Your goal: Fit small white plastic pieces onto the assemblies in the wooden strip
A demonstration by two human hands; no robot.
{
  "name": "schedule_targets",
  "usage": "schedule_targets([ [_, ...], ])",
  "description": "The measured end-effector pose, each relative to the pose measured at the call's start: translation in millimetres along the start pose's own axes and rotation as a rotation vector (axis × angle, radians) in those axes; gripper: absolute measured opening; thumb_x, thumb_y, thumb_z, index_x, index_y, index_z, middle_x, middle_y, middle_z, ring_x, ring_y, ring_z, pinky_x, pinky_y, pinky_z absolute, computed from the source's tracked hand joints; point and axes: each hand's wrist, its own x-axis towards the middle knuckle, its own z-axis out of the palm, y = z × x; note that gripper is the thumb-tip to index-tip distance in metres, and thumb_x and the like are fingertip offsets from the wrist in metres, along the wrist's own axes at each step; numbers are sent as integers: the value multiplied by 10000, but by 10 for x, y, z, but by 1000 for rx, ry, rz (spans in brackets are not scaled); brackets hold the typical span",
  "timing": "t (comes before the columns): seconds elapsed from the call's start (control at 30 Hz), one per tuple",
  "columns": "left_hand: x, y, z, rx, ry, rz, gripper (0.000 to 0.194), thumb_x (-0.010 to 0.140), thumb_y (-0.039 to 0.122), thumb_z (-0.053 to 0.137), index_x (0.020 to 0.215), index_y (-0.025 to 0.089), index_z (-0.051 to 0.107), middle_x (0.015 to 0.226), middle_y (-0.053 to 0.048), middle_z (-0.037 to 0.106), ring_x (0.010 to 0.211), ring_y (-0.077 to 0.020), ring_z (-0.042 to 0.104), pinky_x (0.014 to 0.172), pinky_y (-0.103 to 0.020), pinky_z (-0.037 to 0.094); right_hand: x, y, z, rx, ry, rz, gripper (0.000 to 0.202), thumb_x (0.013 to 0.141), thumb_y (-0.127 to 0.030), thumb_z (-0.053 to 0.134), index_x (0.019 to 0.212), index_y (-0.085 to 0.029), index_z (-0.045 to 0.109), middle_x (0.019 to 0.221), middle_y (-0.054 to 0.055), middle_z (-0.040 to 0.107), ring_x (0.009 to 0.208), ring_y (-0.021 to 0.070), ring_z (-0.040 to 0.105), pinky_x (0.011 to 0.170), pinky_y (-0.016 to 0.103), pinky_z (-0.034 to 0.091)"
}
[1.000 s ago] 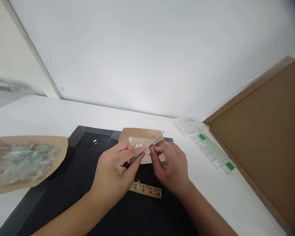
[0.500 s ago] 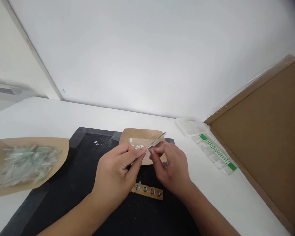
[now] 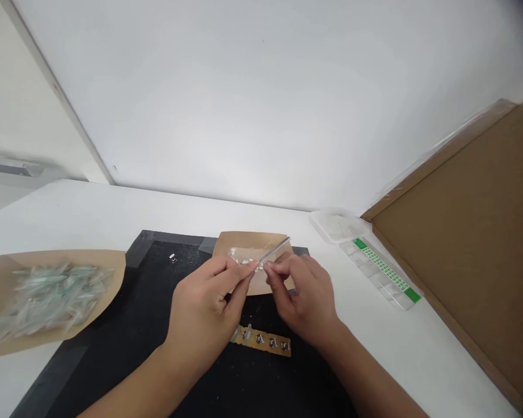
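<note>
Between thumb and fingers of my left hand (image 3: pixel 211 296) is a thin, clear and grey strip (image 3: pixel 276 248), slanting up to the right. My right hand (image 3: pixel 303 290) is closed in a pinch right beside the strip's lower end; whatever its fingertips hold is too small to make out. Beyond both hands lies a brown paper tray (image 3: pixel 233 239) with several small white pieces (image 3: pixel 233 253) in it. Below the hands, a narrow yellow-brown strip of board (image 3: pixel 265 342) carries several small metal parts. My left hand partly hides its left end.
At the left a larger paper tray (image 3: pixel 117 264) holds a heap of clear, greenish slivers. The black mat (image 3: pixel 126 348) covers the white table (image 3: pixel 87 203). To the right are a clear plastic lid (image 3: pixel 337 223), a compartment box with a green label (image 3: pixel 386 270) and a cardboard panel (image 3: pixel 462 244).
Both hands stay almost in place, fingertips a little closer together. The strip tilts slightly, and the whole view has shifted a little.
</note>
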Motion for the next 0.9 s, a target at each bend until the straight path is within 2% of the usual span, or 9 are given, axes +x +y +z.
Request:
schedule_targets([
  [0.07,20,-60,-13,164,29,-18,201,1019,231,646,1132,247,811,783,18,661,663,-114,626,606,-239,437,-19,12,-23,-9,55,-1,201,1018,-165,642,870,-228,522,730,-39,699,615,133,612,647,306,392],
  [0.2,98,-218,-66,610,107,-62,222,1047,290,608,1140,246,804,842,-6,712,666,-148,644,532,-283,344,-75,39,-59,19,71,12,159,1011,-174,677,920,-232,561,784,-40,752,661,133,679,664,299,441],
  [0.3,162,-288,-137,795,76,-129,295,1048,285,582,1294,286,745,911,-24,723,638,-166,621,480,-285,257,-101,65,-88,29,111,54,108,1019,-194,673,955,-237,598,784,-36,765,673,145,712,687,309,490],
  [0.4,202,-312,-206,833,-1,-213,319,1037,283,571,1314,305,729,986,-47,716,597,-166,588,455,-267,204,-106,84,-120,32,145,99,79,1025,-210,661,963,-240,620,779,-31,766,698,160,741,693,314,527],
  [0.5,215,-332,-244,826,-79,-248,279,1041,300,545,1209,278,766,1025,-68,717,599,-170,591,458,-257,201,-114,83,-139,59,151,135,56,1023,-227,665,978,-241,635,776,-24,765,715,171,756,663,307,548],
  [0.67,214,-392,-261,866,-174,-300,277,1043,281,521,1052,230,794,954,-94,731,591,-195,598,491,-277,224,-122,35,-158,231,130,220,27,1027,-229,650,1004,-241,653,782,-22,762,652,150,746,615,280,579],
  [0.77,217,-431,-272,908,-134,-206,306,1056,269,509,966,188,789,901,-120,720,753,-269,659,542,-306,293,-113,19,-168,292,142,239,45,1025,-231,655,981,-237,646,775,-26,762,617,134,733,600,265,582],
  [0.83,220,-422,-269,891,-37,-102,326,1064,276,515,906,170,779,876,-122,713,836,-292,661,592,-328,346,-112,26,-168,321,147,245,65,1026,-232,655,965,-236,634,784,-26,763,592,124,720,590,259,578],
  [0.9,219,-365,-251,749,88,-27,305,1069,281,534,920,164,774,847,-94,712,829,-259,657,639,-329,398,-118,37,-164,344,137,251,81,1031,-236,649,955,-236,620,795,-24,761,569,117,707,575,256,567],
])
